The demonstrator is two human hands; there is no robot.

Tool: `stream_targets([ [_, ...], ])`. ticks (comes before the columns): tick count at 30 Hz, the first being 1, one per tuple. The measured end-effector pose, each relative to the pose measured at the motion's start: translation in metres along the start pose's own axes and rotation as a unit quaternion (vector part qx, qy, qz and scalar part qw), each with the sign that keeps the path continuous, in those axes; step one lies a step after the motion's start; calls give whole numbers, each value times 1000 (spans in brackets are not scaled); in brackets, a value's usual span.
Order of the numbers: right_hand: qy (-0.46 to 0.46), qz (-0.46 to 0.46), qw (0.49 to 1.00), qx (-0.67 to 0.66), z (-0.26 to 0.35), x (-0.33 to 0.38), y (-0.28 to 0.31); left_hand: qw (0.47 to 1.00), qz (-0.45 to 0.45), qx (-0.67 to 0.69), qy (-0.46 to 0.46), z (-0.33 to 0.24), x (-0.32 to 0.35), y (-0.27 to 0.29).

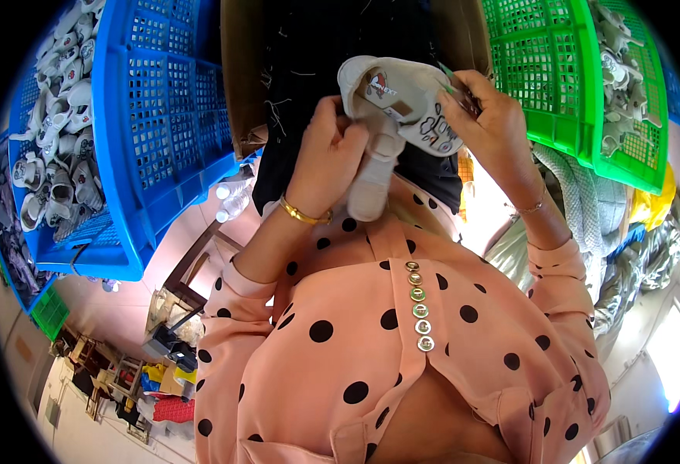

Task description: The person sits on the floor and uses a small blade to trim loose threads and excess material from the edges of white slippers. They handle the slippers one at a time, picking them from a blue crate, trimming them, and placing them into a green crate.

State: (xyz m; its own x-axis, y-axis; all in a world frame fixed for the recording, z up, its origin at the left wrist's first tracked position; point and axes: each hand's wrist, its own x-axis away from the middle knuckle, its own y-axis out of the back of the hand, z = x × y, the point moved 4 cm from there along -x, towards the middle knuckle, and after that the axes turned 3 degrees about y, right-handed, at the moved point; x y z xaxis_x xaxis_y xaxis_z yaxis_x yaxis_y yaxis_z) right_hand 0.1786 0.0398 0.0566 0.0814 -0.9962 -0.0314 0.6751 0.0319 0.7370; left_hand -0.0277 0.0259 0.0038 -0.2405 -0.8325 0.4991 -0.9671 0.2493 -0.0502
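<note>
At upper centre, the left hand [331,151] grips a small white shoe [396,108] with fingers closed on its strap side, the right hand [488,116] pinches a thin green tool [450,79] against it, between blue crate [162,116] and green crate [556,77].

We've got both hands up close together in front of our chest, either side of the small white shoe [398,104]. Our left hand [328,155] is curled around its near side, wrist bent. Our right hand [487,116] pinches at its far edge, forearm angling down and away from it.
</note>
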Motion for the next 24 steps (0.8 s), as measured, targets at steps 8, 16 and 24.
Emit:
stream_targets([
  [8,-51,70,980,-177,-31,-7,-22,905,-157,-323,-227,-23,18,22],
  [16,66,192,961,-191,10,-7,-15,843,-83,-343,-407,-57,13,8],
  [24,86,252,934,-237,28,5,-34,963,85,-180,-180,-44,22,28],
])
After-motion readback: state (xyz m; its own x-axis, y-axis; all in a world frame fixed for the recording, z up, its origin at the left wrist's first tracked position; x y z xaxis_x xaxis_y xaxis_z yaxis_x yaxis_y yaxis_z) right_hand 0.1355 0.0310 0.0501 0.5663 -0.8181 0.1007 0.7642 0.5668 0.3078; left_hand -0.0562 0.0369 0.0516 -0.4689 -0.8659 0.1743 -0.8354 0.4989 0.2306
